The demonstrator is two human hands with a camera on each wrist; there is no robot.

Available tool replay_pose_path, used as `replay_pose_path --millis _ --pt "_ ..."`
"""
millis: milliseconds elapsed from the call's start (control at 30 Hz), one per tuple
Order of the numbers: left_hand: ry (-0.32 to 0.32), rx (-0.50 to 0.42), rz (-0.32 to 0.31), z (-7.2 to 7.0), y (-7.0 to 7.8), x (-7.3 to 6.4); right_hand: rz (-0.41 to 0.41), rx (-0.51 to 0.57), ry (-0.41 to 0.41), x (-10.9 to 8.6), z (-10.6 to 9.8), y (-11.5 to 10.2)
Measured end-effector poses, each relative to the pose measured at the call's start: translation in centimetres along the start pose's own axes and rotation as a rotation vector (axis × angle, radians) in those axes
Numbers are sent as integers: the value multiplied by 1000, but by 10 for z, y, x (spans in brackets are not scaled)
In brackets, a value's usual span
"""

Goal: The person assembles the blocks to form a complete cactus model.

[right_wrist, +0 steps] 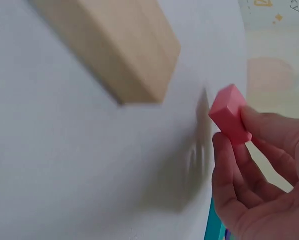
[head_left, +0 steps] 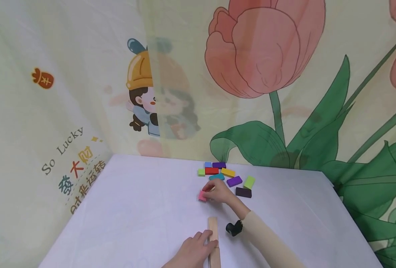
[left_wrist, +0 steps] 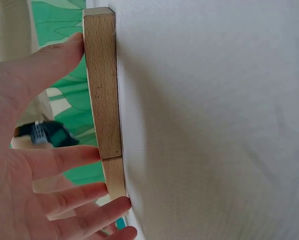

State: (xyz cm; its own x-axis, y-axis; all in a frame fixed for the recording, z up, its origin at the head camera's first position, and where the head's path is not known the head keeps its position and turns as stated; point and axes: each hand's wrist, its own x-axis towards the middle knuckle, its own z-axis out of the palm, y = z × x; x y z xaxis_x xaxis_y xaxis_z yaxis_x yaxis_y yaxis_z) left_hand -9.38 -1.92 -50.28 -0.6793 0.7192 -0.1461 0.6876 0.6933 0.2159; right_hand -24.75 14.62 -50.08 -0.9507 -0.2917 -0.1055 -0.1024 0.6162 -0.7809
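My right hand (head_left: 218,191) pinches a small pink block (right_wrist: 230,114) between thumb and fingers, near the white tabletop, in front of the group of coloured blocks. A strip of plain wooden blocks (head_left: 213,227) lies end to end, with a seam showing in the left wrist view. Along that strip, my left hand (head_left: 193,250) touches the wood with thumb and fingertips, the fingers spread and mostly straight. The near end of the strip runs out of the head view. A blurred wooden block end (right_wrist: 124,55) shows in the right wrist view.
Towards the back lie several coloured blocks, among them a red block (head_left: 212,171), a teal block (head_left: 216,176), a yellow block (head_left: 228,172) and a black block (head_left: 243,192). A black device (head_left: 234,228) sits by the right sleeve. Printed curtains (head_left: 177,74) hang behind the table.
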Motion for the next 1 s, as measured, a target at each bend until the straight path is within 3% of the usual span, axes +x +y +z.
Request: replay_pose_path --millis 200,333,533,1000 --pt "-51 -22 -48 3 5 -3 -3 -17 -123 -24 -13 17" --pt "-34 -4 -43 1 4 -3 -12 -17 -172 -31 -15 24" --pt "10 21 -36 2 3 -2 -20 -19 -211 -35 -15 23" --pt "29 41 -29 0 5 -2 -37 -24 -224 -40 -14 22"
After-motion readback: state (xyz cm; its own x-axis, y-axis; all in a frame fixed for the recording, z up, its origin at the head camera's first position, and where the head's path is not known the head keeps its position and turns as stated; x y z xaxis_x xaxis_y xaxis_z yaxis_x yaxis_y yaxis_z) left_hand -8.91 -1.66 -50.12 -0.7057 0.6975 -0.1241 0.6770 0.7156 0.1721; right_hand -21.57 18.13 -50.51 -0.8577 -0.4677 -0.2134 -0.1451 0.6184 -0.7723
